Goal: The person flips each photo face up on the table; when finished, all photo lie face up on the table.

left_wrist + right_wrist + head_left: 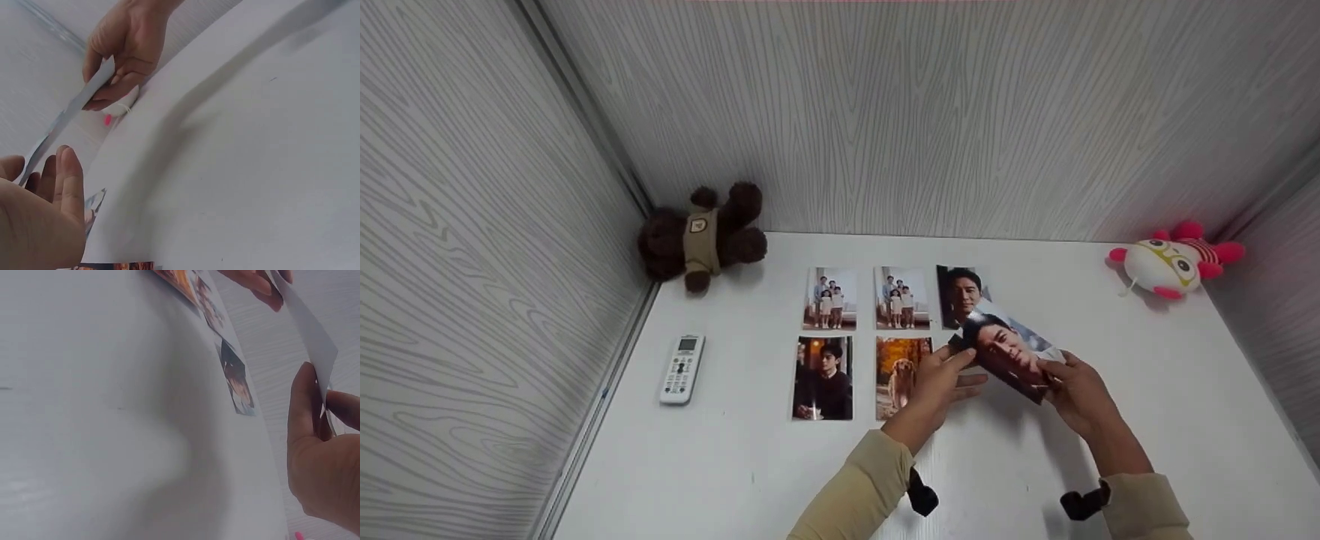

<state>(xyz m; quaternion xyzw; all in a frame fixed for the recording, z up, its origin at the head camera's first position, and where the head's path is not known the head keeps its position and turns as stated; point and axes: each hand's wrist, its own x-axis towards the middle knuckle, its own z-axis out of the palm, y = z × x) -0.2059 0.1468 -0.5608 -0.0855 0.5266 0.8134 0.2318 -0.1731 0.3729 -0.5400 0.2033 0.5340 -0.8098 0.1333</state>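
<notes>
Both hands hold a portrait photo (1005,349) of a dark-haired person, tilted above the table. The left hand (941,382) pinches its left end, thumb on the picture side and fingers behind. At the lower right corner, the right hand (1080,394) pinches it between thumb and fingers. Its pale back (312,332) shows in the right wrist view. Behind it lies a matching portrait (962,292), partly covered in the head view. The dog photo (896,375) lies beside the left hand, which overlaps its right side.
Two family photos (829,300) lie in the back row, with a dark-sweater portrait (823,379) in front. A white remote control (682,370) lies at left. A brown plush bear (705,236) and a pink-and-white plush toy (1174,261) lie near the back corners. Walls enclose the table (735,472).
</notes>
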